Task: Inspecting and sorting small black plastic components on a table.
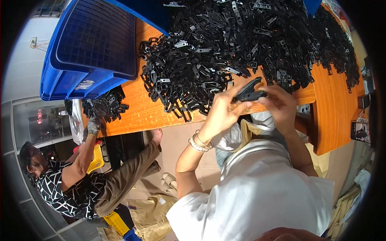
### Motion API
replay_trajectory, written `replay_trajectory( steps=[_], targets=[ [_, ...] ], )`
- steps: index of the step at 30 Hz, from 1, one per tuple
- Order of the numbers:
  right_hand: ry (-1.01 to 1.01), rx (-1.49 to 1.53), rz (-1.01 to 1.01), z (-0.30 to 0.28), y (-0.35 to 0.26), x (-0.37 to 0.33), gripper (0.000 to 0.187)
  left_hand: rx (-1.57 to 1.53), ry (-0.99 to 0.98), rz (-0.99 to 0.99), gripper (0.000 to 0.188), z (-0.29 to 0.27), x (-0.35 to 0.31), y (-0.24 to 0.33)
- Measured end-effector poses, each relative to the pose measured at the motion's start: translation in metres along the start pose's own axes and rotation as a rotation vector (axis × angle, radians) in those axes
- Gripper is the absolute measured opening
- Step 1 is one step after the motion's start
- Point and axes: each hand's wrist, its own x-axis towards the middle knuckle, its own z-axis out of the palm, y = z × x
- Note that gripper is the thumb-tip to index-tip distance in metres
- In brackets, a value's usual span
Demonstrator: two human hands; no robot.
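Near the table's front edge, my left hand [225, 110] is closed on a black plastic clip-like part [250, 91], thumb and fingers pinching its left end. The part looks like two long pieces set at an angle, though I cannot tell whether they are joined. My right hand [282, 105] has its fingers bent around the part's right end. Just beyond both hands lies a broad heap of similar black parts [201, 68], some with ridged grey faces. Two bangles circle my left wrist.
A blue plastic crate [90, 48] stands on the wooden table [140, 114] at the left. Beside it, a co-worker's gloved hand [93, 126] touches a smaller black pile [110, 106]. A phone [360, 131] is at the far right. Brown sacks [150, 215] lie on the floor.
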Motion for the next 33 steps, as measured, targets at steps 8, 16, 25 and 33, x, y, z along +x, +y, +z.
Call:
replay_trajectory(
  steps=[8, 16, 25, 33],
  targets=[
    [-0.126, -0.215, 0.117, -0.012, 0.001, -0.008, 0.033, 0.125, -0.013, 0.101, 0.039, 0.012, -0.022, -0.012],
    [-0.211, -0.204, 0.156, -0.026, 0.014, -0.016, 0.029, 0.081, -0.063, 0.025, 0.043, 0.025, -0.036, -0.02],
    [-0.334, -0.679, 0.009, -0.033, 0.027, -0.037, 0.022, 0.748, 0.34, 0.154, 0.009, 0.026, -0.012, -0.042],
    [-0.104, -0.841, -0.147, 0.009, 0.057, -0.008, 0.014, 0.892, 0.34, 0.105, 0.019, 0.034, 0.005, -0.062]
  ],
)
